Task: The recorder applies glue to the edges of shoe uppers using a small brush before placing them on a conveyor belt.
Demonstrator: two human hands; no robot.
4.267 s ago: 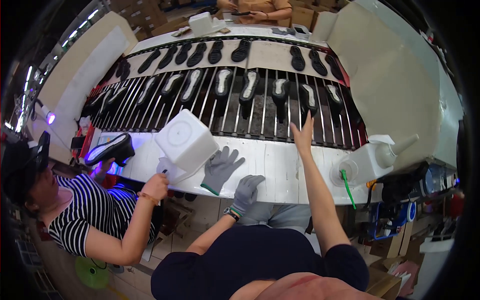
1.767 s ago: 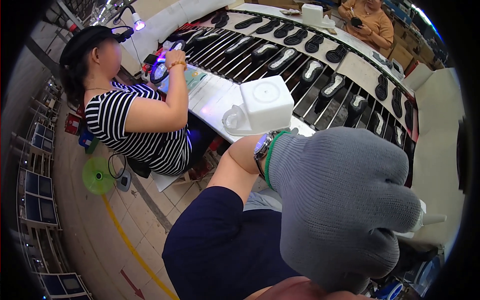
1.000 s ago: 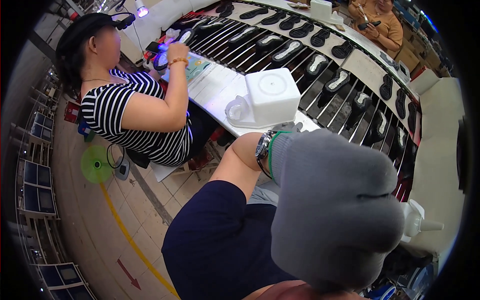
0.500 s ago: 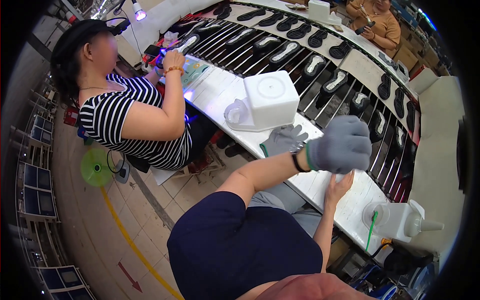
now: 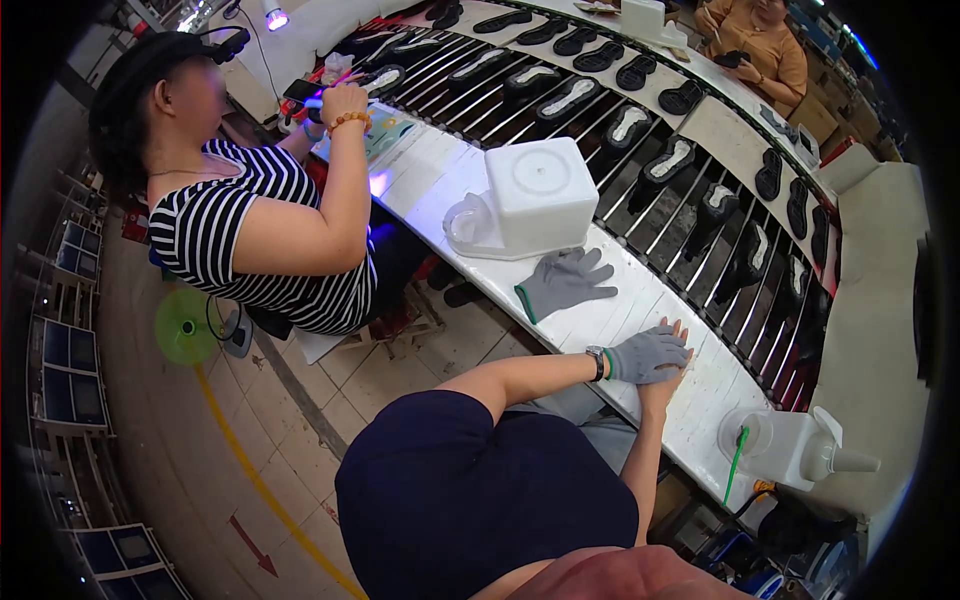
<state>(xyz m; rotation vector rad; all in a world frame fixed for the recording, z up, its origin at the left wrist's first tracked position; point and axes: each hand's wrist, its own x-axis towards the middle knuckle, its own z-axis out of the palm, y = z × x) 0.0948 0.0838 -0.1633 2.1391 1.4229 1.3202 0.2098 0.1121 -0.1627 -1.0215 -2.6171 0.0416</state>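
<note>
The gloved left hand (image 5: 647,355) lies over the bare right hand (image 5: 668,362), fingers loosely curled, holding nothing. The loose grey glove (image 5: 563,282) lies nearby on the white bench (image 5: 620,310).

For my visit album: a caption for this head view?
Gloved left hand over bare right hand on a white bench, spare grey glove nearby.

loose grey glove (image 5: 565,281), flat on white bench, fingers spread
</note>
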